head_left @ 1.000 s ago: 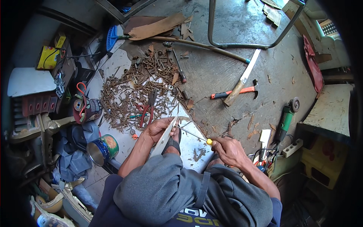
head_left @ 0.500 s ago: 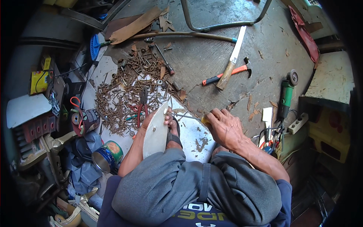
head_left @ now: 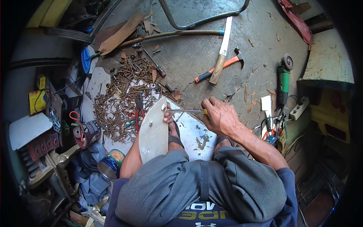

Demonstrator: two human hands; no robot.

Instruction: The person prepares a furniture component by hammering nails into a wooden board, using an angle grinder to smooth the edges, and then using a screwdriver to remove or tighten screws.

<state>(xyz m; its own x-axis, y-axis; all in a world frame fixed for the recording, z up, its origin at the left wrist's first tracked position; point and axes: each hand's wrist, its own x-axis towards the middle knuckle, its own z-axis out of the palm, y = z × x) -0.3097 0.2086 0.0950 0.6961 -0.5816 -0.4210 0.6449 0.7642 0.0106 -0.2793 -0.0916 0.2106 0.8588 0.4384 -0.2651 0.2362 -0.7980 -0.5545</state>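
Note:
My left hand (head_left: 168, 117) is closed on a whitish curved panel (head_left: 153, 138) that stands tilted above my left thigh. Its fingers wrap round the panel's right edge, while the rest of the hand is hidden behind it. In my right hand (head_left: 222, 116) is a screwdriver (head_left: 189, 111), its yellow handle mostly covered by my closed fingers. The thin shaft points left and its tip reaches the panel's upper right edge, by a small pale fitting (head_left: 163, 107) there. Lower on the panel's face shows a second small fitting (head_left: 151, 123).
A heap of rusty screws (head_left: 121, 94) lies beyond the panel, with pliers (head_left: 139, 104) among them. Farther off are a claw hammer (head_left: 227, 68) and a wooden-handled blade (head_left: 223, 53). A green angle grinder (head_left: 283, 81) lies right; an open tin (head_left: 109, 166) sits left.
The panel has turned, showing more of its face. My right hand has shifted slightly, and the screwdriver shaft lies more level. The whole view has also moved a little.

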